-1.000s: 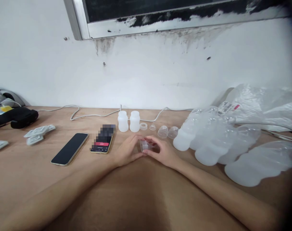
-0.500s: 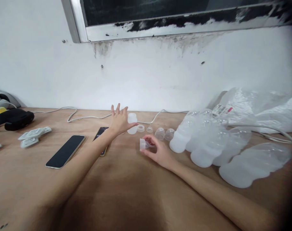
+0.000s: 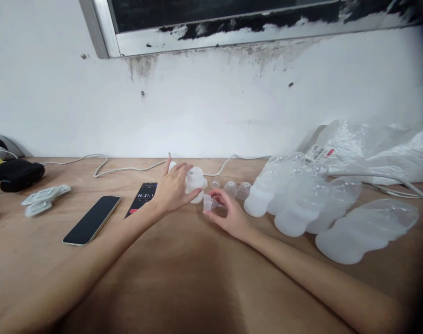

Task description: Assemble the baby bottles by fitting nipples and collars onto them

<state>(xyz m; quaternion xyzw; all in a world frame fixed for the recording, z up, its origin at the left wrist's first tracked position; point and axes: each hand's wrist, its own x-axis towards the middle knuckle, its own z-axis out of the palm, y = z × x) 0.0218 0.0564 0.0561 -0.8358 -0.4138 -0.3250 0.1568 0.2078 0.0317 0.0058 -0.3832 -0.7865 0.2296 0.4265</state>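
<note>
My left hand [image 3: 176, 186] is wrapped round a frosted white baby bottle [image 3: 196, 178], with the thumb below and fingers above. The bottle looks tilted, and part of it is hidden behind the fingers. In my right hand [image 3: 230, 214], thumb and fingers pinch a white screw ring [image 3: 207, 202] with a clear bottle teat [image 3: 216, 203] pointing right out of it. The two hands are close together but apart. Just beyond them on the table lie a small clear teat [image 3: 215, 183] and two clear dome caps [image 3: 230, 188].
Several capped frosted bottles [image 3: 293, 225] lie at the right, before a clear plastic bag [image 3: 378, 153]. A dark phone [image 3: 92, 220] and a phone showing a timer [image 3: 140, 197] lie left. White packets [image 3: 46, 198], a black case [image 3: 19, 174] and a white cable [image 3: 127, 170] are also there.
My left hand has come down from spread fingers and closed round the bottle, which is now tilted. The loose white ring beside it is hidden. My right hand keeps hold of the ring with teat.
</note>
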